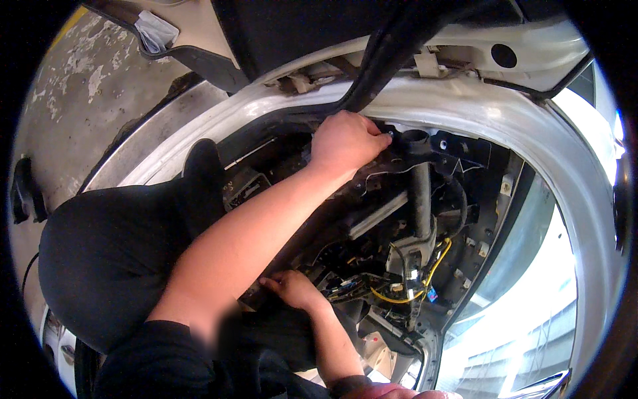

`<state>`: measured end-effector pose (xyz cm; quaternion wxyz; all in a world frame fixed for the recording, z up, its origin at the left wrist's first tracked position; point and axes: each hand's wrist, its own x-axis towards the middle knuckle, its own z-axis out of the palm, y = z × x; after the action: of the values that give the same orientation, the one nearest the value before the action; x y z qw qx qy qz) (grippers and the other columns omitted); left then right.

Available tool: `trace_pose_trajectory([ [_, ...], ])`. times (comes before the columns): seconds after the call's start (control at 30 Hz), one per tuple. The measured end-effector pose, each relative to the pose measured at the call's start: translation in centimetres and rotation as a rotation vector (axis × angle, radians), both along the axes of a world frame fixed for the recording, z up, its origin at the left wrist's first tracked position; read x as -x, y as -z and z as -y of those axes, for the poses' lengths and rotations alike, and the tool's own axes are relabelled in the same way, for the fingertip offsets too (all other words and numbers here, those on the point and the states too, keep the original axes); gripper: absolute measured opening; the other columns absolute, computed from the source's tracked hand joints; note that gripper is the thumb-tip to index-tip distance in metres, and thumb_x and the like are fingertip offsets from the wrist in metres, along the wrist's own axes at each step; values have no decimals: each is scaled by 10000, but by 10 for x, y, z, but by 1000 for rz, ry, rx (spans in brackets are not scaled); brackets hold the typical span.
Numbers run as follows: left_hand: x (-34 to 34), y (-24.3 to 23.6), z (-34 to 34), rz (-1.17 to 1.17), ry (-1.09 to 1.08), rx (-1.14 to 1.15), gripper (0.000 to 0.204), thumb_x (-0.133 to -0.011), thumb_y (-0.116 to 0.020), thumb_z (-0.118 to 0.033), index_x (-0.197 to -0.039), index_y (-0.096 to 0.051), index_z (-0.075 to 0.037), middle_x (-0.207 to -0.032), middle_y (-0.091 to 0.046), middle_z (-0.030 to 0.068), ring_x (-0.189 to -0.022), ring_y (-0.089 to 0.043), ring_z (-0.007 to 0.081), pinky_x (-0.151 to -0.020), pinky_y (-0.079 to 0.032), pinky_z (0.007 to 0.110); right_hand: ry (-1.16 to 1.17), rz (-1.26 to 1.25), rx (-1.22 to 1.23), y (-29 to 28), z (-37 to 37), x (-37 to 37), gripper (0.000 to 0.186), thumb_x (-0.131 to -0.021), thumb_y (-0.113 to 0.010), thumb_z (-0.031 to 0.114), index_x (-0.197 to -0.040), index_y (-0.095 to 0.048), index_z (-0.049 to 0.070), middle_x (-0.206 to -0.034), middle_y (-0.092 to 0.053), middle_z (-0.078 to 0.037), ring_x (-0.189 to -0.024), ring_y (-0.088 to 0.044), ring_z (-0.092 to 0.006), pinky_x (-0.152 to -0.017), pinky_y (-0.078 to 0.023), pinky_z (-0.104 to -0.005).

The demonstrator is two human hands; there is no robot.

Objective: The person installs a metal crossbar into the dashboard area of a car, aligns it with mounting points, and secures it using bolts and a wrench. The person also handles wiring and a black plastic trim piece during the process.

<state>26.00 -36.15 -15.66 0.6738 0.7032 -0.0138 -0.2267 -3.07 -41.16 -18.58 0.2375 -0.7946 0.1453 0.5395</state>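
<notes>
My left arm reaches across to the far side of the opened dashboard area. There my left hand (347, 141) is closed, its thumb and fingers pinched beside the end of a dark metal tube (419, 193). Something small and shiny shows at the fingertips, too small to name. Lower down, close to my lap, my right hand (292, 289) has its fingers curled in and pressed together. What it holds, if anything, is hidden. Between the hands lie dark brackets and a grey metal bar (377, 216).
A yellow-sheathed wire (438, 263) curves over exposed wiring at the right. The white door frame (472, 100) arches around the far side, with a black rubber seal (372, 66) hanging across it. A windshield (518, 266) lies to the right. My black-clad leg (119, 253) is at left.
</notes>
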Motion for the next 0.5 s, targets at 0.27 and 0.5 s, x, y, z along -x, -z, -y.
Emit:
trace_pose_trajectory([
  [0.27,2,-1,0,22,-19,-20,325,-791,-795,-435,-906,-821,-131,-829,-752,139,-791,-733,321,-762,-573,392,-53,79,-5,1,1,4,467,-1005,-593,458,-1042,-754,21,-992,-715,-262,-978,-682,-435,-899,-525,-462],
  [0.5,-3,3,-10,345,49,-83,292,-845,-754,-420,-944,-803,-150,-818,-741,132,-794,-728,342,-757,-579,446,-48,25,-18,-6,-2,-5,478,-1011,-570,474,-1049,-757,35,-990,-711,-261,-969,-668,-450,-887,-524,-478],
])
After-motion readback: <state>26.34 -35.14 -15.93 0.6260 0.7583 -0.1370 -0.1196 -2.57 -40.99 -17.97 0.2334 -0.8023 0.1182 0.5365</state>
